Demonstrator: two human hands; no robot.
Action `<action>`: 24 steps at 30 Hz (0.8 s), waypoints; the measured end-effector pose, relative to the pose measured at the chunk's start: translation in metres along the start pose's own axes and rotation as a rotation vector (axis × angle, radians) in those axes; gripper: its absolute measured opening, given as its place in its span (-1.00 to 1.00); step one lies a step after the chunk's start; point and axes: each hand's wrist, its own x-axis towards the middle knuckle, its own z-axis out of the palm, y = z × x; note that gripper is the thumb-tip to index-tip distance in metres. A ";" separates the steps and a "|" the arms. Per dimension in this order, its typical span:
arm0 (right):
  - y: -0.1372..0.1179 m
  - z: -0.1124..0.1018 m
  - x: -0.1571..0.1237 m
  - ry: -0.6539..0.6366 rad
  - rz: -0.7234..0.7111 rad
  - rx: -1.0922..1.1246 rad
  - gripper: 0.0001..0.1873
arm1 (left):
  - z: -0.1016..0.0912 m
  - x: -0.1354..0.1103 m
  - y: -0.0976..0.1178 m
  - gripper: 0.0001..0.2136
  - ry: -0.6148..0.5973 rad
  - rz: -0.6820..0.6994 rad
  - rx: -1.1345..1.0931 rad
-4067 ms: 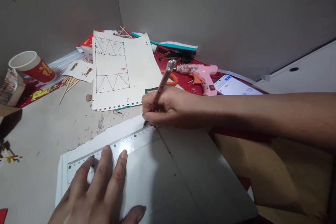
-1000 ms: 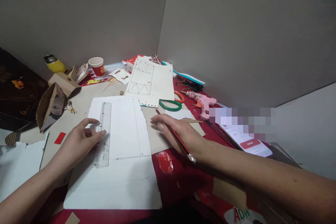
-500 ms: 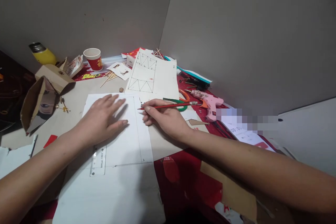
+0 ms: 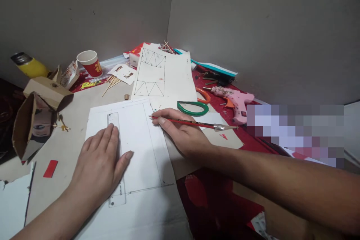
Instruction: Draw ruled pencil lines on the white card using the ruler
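Note:
My left hand (image 4: 97, 157) lies flat over a clear plastic ruler (image 4: 116, 199), its fingers stretched out and the thumb apart. The ruler rests lengthwise on a white sheet (image 4: 140, 157) with pencil lines along its top, right side and lower part. Beside the sheet's right edge, my right hand (image 4: 184, 131) is closed round a red and black pencil (image 4: 194, 122). The pencil's tip points left, near the line on the right side; whether it touches the paper I cannot tell.
Beyond the sheet lies a paper with drawn triangles (image 4: 177, 78). Scissors with green (image 4: 193, 113) and orange handles and a pink glue gun (image 4: 237, 101) are on the right. A paper cup (image 4: 91, 65), a yellow bottle (image 4: 33, 67) and cardboard pieces (image 4: 46, 92) stand on the left.
My left hand has come down and nearer, from above the sheet onto the ruler. My right hand still grips the pencil near the right line. The view has shifted slightly.

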 end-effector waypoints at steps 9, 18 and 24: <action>0.003 0.000 0.004 -0.009 0.013 0.136 -0.82 | -0.005 0.042 0.028 -0.44 -0.042 0.060 -0.109; 0.000 0.004 0.003 -0.208 0.009 0.213 -0.84 | 0.003 0.035 -0.003 -0.46 -0.091 0.065 -0.187; -0.003 0.003 0.007 -0.229 0.080 0.384 -0.85 | 0.006 0.032 0.000 -0.38 -0.159 0.058 -0.198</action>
